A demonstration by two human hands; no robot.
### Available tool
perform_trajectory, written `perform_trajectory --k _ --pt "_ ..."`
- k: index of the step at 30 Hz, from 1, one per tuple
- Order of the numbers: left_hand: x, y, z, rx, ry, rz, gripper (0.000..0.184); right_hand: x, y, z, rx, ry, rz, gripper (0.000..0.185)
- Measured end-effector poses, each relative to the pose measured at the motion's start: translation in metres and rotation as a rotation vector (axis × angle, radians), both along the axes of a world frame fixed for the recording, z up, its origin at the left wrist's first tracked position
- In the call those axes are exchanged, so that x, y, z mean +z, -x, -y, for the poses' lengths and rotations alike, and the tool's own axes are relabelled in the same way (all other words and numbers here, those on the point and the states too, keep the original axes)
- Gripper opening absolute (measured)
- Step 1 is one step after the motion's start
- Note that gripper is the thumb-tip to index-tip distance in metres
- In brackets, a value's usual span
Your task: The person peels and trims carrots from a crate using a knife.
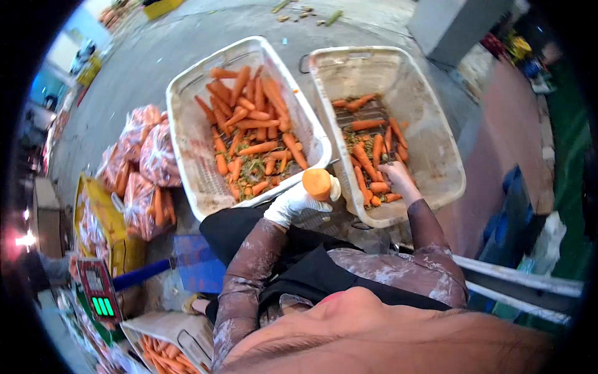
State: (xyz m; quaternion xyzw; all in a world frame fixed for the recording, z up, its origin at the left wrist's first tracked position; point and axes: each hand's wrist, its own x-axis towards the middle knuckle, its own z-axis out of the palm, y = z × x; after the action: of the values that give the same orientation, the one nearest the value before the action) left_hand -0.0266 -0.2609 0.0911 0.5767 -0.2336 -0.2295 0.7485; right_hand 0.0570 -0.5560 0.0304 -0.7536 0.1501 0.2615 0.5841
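My left hand [296,202], in a white glove, is closed around a thick carrot [317,184] whose blunt end faces up. It is held near the corner of the left crate [187,168], which has many carrots [258,118] and green trimmings inside. My bare right hand [397,174] reaches into the right crate [430,134], among fewer carrots [365,160]. Its fingers are bent together beside a thin dark thing [393,148]. Whether that is a tool in my grip, I cannot make out.
Clear bags of carrots [149,146] are piled left of the crates, by a yellow crate [121,249]. A scale with a lit display [99,293] and blue platform [199,262] stands lower left. Another crate of carrots [165,355] is below. A pillar [455,28] rises at upper right.
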Motion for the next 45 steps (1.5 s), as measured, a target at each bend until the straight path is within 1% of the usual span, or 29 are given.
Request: perform_trajectory --k 2,4,5,9,12,13,15,16,18,19,20,21,22,24,26,27,28,29,30,32,34,36,38,39,40,41,43,44,45 --pt "-0.004 0.004 -0.011 0.068 -0.03 0.095 0.03 0.012 -0.001 -0.015 -0.01 -0.021 -0.031 0.025" --pt "0.004 0.015 -0.014 0.303 -0.251 0.089 0.04 0.007 0.0 -0.026 0.051 -0.039 0.006 0.028" --pt "-0.009 0.013 -0.018 0.254 -0.312 0.127 0.053 0.004 0.002 -0.029 0.088 -0.054 0.049 0.031" --pt "0.006 0.015 -0.016 0.195 -0.287 -0.01 0.057 0.003 0.004 -0.045 0.214 0.012 0.183 0.036" --pt "-0.017 0.009 -0.017 0.192 -0.287 0.11 0.052 0.005 0.008 -0.056 0.282 0.003 0.231 0.037" --pt "-0.019 0.009 -0.014 0.194 -0.285 0.112 0.052 0.009 0.011 -0.061 0.312 0.086 0.288 0.036" --pt "-0.019 0.009 -0.003 0.343 0.269 -0.255 0.039 0.012 0.014 -0.071 0.33 0.073 0.324 0.036" --pt "-0.013 0.011 0.001 0.47 0.438 -0.464 0.045 0.015 0.018 -0.08 0.347 0.055 0.353 0.036" --pt "-0.024 -0.001 -0.004 0.625 0.622 -0.591 0.047 0.017 0.027 -0.094 0.281 0.005 0.229 0.04" --pt "-0.029 -0.006 -0.006 0.775 0.664 -0.704 0.05 0.016 0.032 -0.102 0.283 -0.024 0.362 0.039" --pt "-0.041 -0.011 -0.015 0.812 0.711 -0.748 0.055 0.014 0.037 -0.111 0.284 -0.056 0.496 0.037" --pt "-0.037 -0.012 -0.017 0.912 0.75 -0.818 0.056 0.012 0.043 -0.121 0.303 0.074 0.649 0.031" --pt "-0.036 -0.013 -0.018 1.01 0.788 -0.887 0.056 0.028 0.052 -0.136 0.318 0.068 0.628 0.027" --pt "-0.049 -0.013 -0.023 1.061 0.791 -0.785 0.057 0.04 0.061 -0.163 0.341 0.148 0.757 0.023" --pt "-0.051 -0.016 -0.025 1.107 0.792 -0.68 0.057 0.025 0.057 -0.189 0.325 0.092 0.985 0.021" --pt "-0.045 -0.016 -0.025 1.177 0.806 -0.739 0.058 0.028 0.053 -0.195 0.445 0.203 0.901 0.017" --pt "-0.035 -0.014 -0.026 1.249 0.821 -0.799 0.06 0.029 0.051 -0.202 0.452 0.195 0.904 0.017" --pt "0.003 -0.006 -0.025 1.279 0.747 -0.911 0.061 0.029 0.049 -0.21 0.501 0.227 0.878 0.017" --pt "-0.007 -0.005 -0.032 1.292 0.753 -0.907 0.061 0.029 0.046 -0.218 0.552 0.259 0.851 0.018" --pt "-0.049 -0.008 -0.051 1.268 0.691 -0.713 0.062 0.031 0.041 -0.231 0.613 0.25 0.866 0.019" --pt "-0.059 -0.015 -0.061 1.373 0.657 -0.792 0.063 0.027 0.037 -0.246 0.643 0.271 0.899 0.021" --pt "-0.051 -0.025 -0.067 1.555 0.685 -0.688 0.067 0.017 0.028 -0.263 0.72 0.263 0.85 0.021" --pt "-0.047 -0.027 -0.088 1.503 0.657 -0.648 0.073 0.003 0.021 -0.283 0.728 0.045 0.685 0.022" --pt "-0.012 -0.024 -0.093 1.503 0.591 -0.68 0.073 -0.013 0.013 -0.297 0.744 -0.021 0.38 0.022" --pt "0.005 -0.024 -0.099 1.499 0.525 -0.715 0.074 0.008 0.017 -0.313 0.608 -0.236 0.1 0.022" --pt "-0.026 -0.034 -0.118 1.634 0.34 -0.77 0.069 0.018 0.014 -0.325 0.605 -0.249 0.029 0.022" --pt "-0.036 -0.047 -0.143 1.642 0.444 -0.828 0.065 0.018 -0.002 -0.348 0.635 -0.26 -0.018 0.021" --pt "-0.043 -0.054 -0.153 1.712 0.457 -0.725 0.064 0.014 -0.011 -0.359 0.674 -0.258 0.003 0.021" --pt "-0.026 -0.052 -0.16 1.656 0.47 -0.765 0.06 0.026 -0.018 -0.369 0.68 -0.268 -0.075 0.012"
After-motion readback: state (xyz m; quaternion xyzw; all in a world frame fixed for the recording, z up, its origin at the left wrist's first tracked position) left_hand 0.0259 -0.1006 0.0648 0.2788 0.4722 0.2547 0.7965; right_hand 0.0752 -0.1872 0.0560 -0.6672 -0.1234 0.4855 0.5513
